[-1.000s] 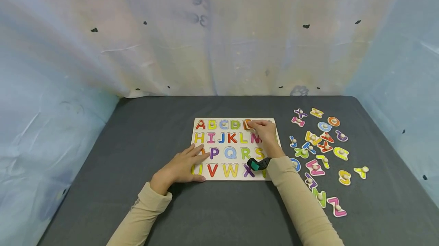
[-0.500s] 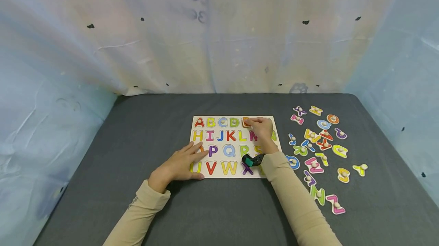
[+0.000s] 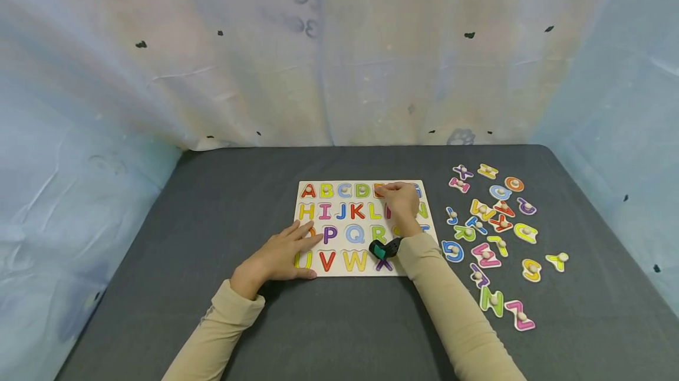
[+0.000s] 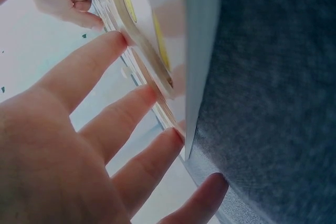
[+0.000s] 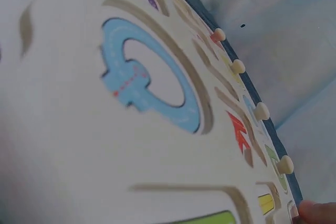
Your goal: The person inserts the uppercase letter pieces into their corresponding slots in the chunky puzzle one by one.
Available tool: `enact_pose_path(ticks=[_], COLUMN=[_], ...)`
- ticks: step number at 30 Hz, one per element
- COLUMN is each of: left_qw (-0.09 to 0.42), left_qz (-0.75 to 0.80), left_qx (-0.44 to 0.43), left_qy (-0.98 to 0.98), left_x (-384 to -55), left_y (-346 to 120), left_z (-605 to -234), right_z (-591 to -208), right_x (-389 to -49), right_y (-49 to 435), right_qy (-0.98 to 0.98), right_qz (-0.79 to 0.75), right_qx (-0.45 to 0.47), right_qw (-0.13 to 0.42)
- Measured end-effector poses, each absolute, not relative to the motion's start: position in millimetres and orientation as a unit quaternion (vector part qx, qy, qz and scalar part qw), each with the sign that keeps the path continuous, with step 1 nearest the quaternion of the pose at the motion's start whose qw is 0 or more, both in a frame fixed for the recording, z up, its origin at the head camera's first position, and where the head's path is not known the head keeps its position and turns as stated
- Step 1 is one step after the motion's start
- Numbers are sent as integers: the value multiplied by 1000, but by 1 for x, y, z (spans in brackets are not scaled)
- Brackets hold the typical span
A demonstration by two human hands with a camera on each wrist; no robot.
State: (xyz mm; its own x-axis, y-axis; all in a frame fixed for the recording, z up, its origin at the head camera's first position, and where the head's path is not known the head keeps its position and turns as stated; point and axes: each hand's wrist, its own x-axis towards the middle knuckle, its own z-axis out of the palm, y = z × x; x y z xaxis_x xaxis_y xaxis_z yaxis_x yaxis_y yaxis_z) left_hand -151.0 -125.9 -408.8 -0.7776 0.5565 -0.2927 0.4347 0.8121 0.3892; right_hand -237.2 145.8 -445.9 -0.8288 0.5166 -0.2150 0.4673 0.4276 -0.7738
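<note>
A white alphabet puzzle board (image 3: 339, 254) lies on the dark table. My right hand (image 3: 403, 201) reaches over its top row and pinches the orange-red letter E piece (image 3: 378, 187) at its slot; the fingers cover most of the piece. In the right wrist view, one fingertip (image 5: 315, 213) shows at the lower right, past the knobs of the seated letters. My left hand (image 3: 278, 254) rests on the board's left side with fingers spread. Its fingertips (image 4: 170, 135) lie along the board's edge in the left wrist view. Knobbed A (image 3: 309, 191), B, C and D pieces sit in their slots.
Loose knobbed letter pieces are scattered right of the board, among them a blue G (image 3: 452, 251), a green N (image 3: 491, 302), a pink Z (image 3: 520, 316) and a yellow Y (image 3: 557, 261). Pale sheeting (image 3: 371, 92) hangs behind and beside the table.
My right hand has shifted slightly left at the E slot, and the E piece, tilted before, now shows less beneath the fingers. The left hand stays in place on the board.
</note>
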Motion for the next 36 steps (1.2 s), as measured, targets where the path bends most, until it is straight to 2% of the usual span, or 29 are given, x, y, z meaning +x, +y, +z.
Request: enact_pose_path(ticks=[5,12,21,29,36], left_qw=[200,198,200,198,198], left_qz=[156,156,143,146,147], left_qx=[266,269,276,280,278], left_qy=[930,930,929,928,928], left_x=[-152,-151,-153,-157,-154], left_y=[-125,-123,-124,-125,-130], left_z=[-407,-405,-405,-403,-408], right_z=[-438,-425,-403,-400,-393], right_x=[-235,-222,-209,-215,-197], right_y=[147,168,197,255,307], right_qy=[-836,-763,-754,-753,-752], right_qz=[471,581,591,577,576], right_qx=[-278,-282,-287,-311,-317], right_qw=[34,-4,32,56,41])
